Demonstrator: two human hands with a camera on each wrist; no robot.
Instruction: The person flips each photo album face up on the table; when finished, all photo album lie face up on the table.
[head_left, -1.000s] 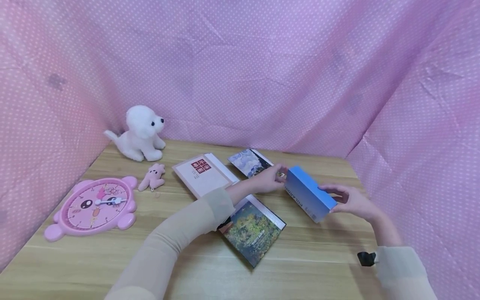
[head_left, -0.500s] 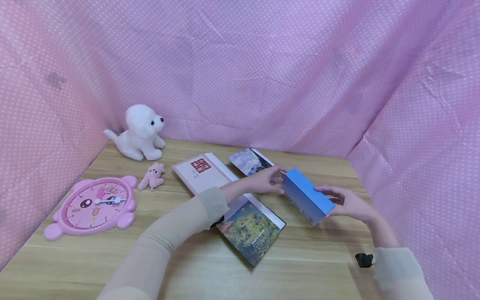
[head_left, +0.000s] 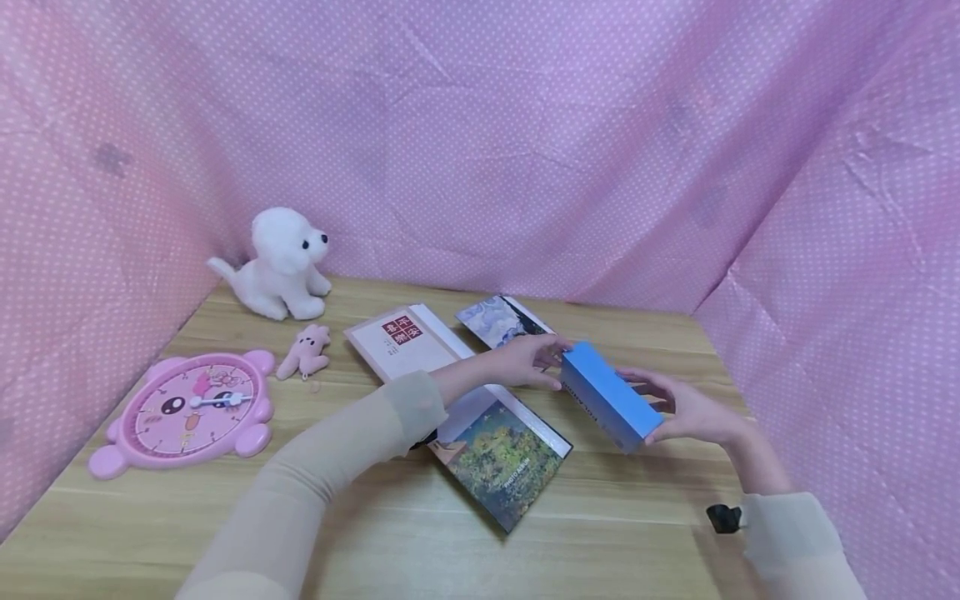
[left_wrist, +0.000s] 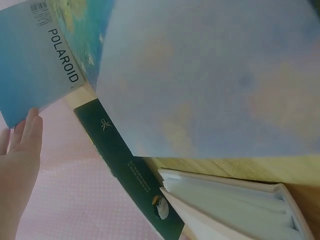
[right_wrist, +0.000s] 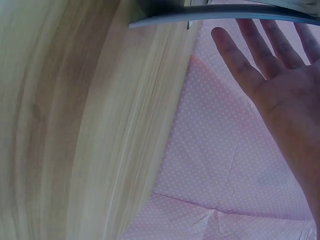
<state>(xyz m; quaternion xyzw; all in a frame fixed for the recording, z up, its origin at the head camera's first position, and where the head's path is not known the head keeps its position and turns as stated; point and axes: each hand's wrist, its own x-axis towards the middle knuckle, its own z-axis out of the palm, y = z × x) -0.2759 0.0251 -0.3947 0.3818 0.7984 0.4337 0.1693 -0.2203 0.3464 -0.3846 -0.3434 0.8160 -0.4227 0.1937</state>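
Note:
A blue photo album (head_left: 609, 387) stands on its edge at the table's right, spine up, with POLAROID lettering on the side facing me. My right hand (head_left: 696, 408) grips its near right end, thumb at the corner and fingers along the back. At the far left end, my left hand (head_left: 525, 362) touches it with loose, fairly straight fingers. Its fingertips meet the album's lower edge in the left wrist view. Under the left forearm lie a floral-covered album (head_left: 498, 467) and a pale album (head_left: 397, 346) with red squares. Behind the left hand is a cloud-painted album (head_left: 491, 321).
A pink animal-shaped clock (head_left: 183, 417), a small pink plush (head_left: 306, 352) and a white plush dog (head_left: 281, 267) occupy the left side. Pink dotted cloth (head_left: 525, 150) walls the back and sides of the wooden table (head_left: 420, 542).
The blue album has shifted slightly left and toward me, its top turning more into view. Both hands have moved left with it. The other albums and toys stay put.

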